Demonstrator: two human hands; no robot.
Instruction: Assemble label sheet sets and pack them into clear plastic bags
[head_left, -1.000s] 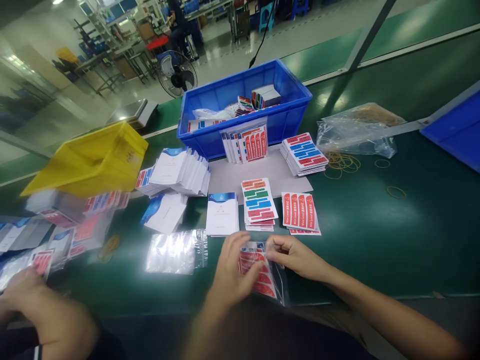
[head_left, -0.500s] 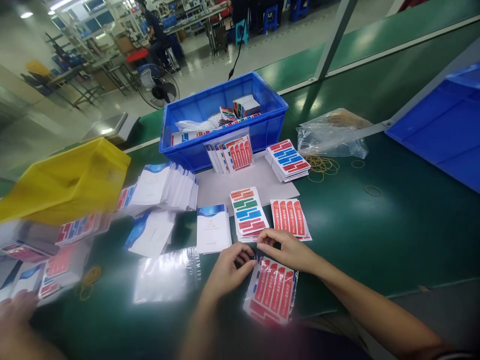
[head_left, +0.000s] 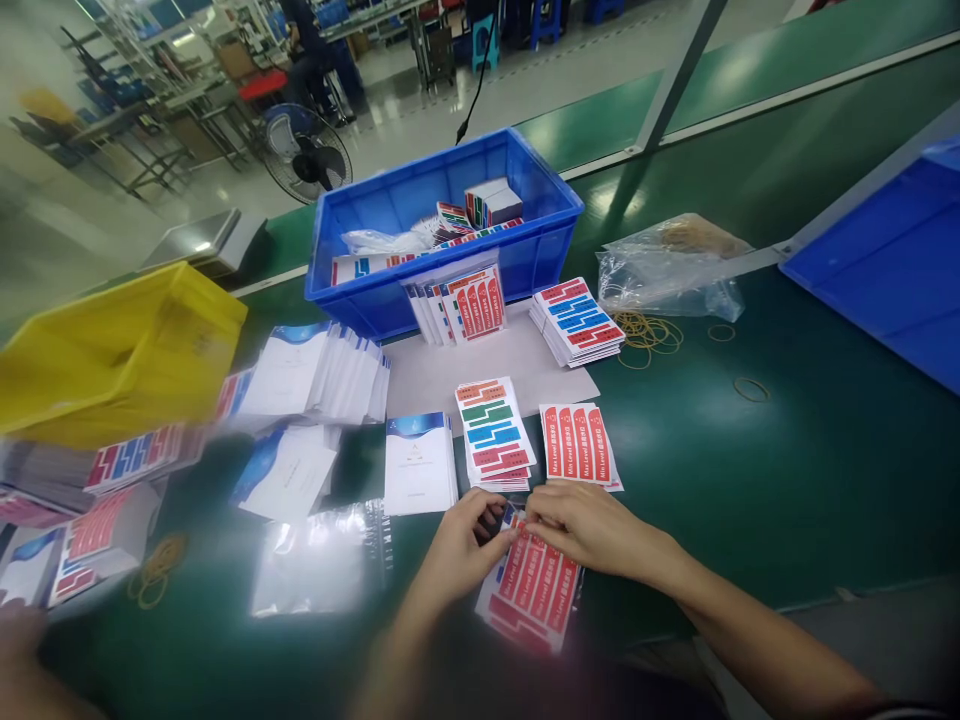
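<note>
A clear plastic bag (head_left: pixel 534 585) with a red-striped label sheet showing inside lies at the table's near edge. My left hand (head_left: pixel 466 545) pinches its upper left corner between thumb and fingers. Closed at the bag's top edge, my right hand (head_left: pixel 596 528) has its fingertips on the opening end, partly hiding it. Just beyond my hands are a stack of multicoloured label sheets (head_left: pixel 495 430) and, to its right, red label sheets (head_left: pixel 576 445). White booklets with a blue top (head_left: pixel 420 470) lie to the left of these. A flat clear bag (head_left: pixel 322 565) rests further left.
A blue bin (head_left: pixel 442 230) holds more sheets, with filled bags (head_left: pixel 461 305) leaning on its front. Rubber bands (head_left: pixel 649 335) and a banded sheet stack (head_left: pixel 577 320) lie to the right. A yellow bin (head_left: pixel 127 350) stands left, near another person's hand (head_left: pixel 19 635).
My right hand has come down onto the bag's top edge, near my left hand's fingers. The view has shifted slightly, and the other person's hand at far left has moved toward the frame edge.
</note>
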